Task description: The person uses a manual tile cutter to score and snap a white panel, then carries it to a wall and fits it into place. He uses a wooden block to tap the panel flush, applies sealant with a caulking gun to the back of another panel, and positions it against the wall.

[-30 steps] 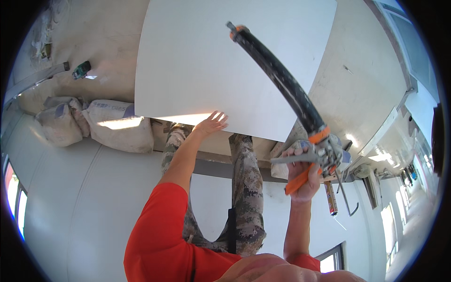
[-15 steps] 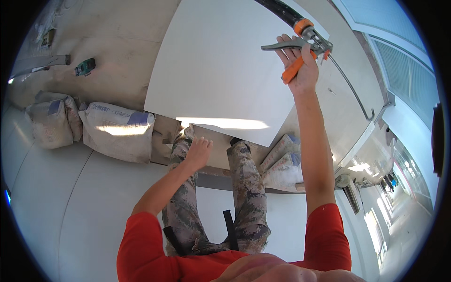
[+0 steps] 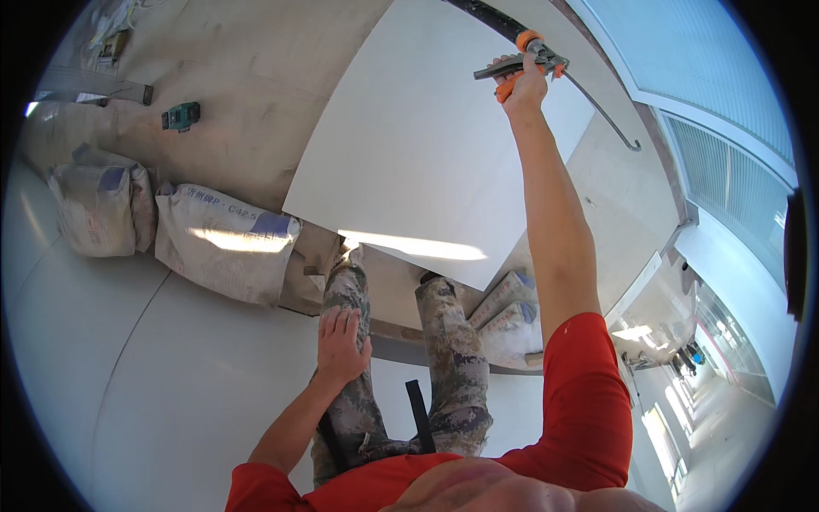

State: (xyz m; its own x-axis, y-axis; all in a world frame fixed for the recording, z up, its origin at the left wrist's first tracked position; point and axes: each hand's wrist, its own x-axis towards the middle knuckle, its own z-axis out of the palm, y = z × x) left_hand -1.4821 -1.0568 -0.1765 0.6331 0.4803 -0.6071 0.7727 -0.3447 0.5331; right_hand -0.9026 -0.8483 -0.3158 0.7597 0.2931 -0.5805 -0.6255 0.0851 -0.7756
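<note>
My right hand [image 3: 527, 87] is stretched far forward, fingers wrapped round the orange grip and grey trigger of a caulking gun [image 3: 488, 17]. Its black barrel points to the upper left and runs out of the picture; the bent metal rod trails to the right. The gun is over the far part of a large white panel [image 3: 409, 145]. Resting on my left trouser leg [image 3: 348, 282], near the knee, my left hand [image 3: 343, 346] has its fingers extended and holds nothing.
Filled sacks [image 3: 226, 243] lie left of my legs, with more sacks [image 3: 510, 320] to the right. A small green and black device [image 3: 181, 117] sits on the dusty surface at upper left. Ribbed translucent panes [image 3: 721, 162] rise on the right.
My right hand has closed round the caulking gun's handle and trigger and moved slightly left and farther away. My left hand has come down and back onto my left leg.
</note>
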